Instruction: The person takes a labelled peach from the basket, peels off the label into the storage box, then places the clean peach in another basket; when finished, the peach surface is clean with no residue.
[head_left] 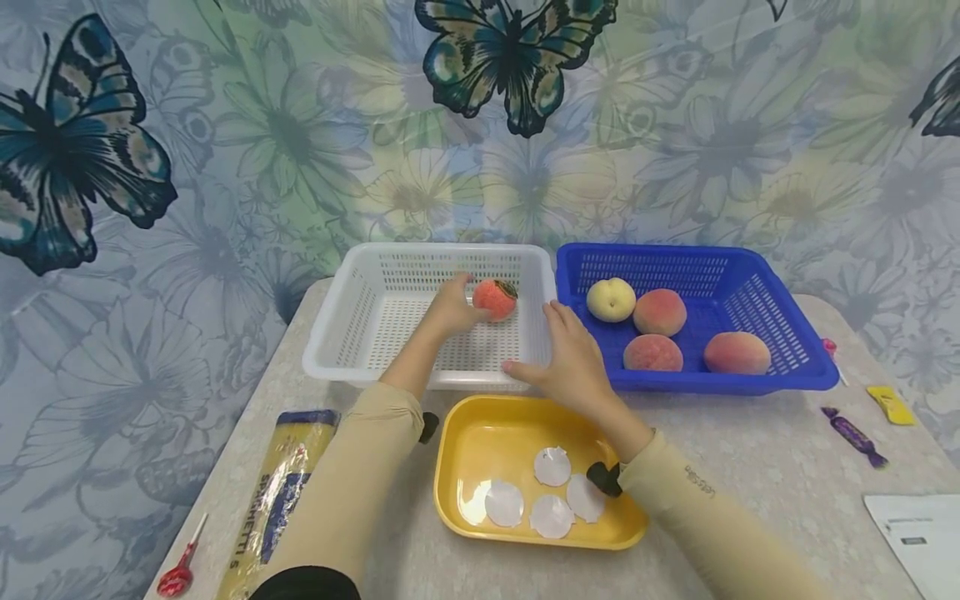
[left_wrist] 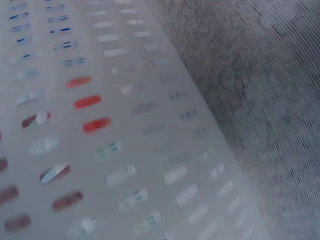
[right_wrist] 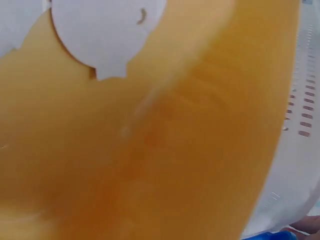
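A white slotted basket (head_left: pixel 352 350) holds one orange-red fruit (head_left: pixel 491 298) with a green leafy top, which looks like a persimmon. My left hand (head_left: pixel 450 310) reaches inside the basket at the fruit's left side. Its thumb overlaps the fruit's lower edge, and the forefinger points up beside it. At the basket's front right corner is my right hand (head_left: pixel 573 358). Its fingers lie straight along the right rim, and the thumb stretches left over the front rim. In the left wrist view, orange shows through slots in the white basket wall (left_wrist: pixel 130 150).
A blue basket (head_left: pixel 720 383) on the right contains several peaches (head_left: pixel 738 354) and a pale yellow fruit (head_left: pixel 611 300). White paper discs (head_left: pixel 504 503) lie in a yellow tray (head_left: pixel 457 417) under my forearms. Around them are spaghetti (head_left: pixel 277 492), a lollipop (head_left: pixel 176 575), a purple-wrapped candy (head_left: pixel 853 437) and papers (head_left: pixel 922 533).
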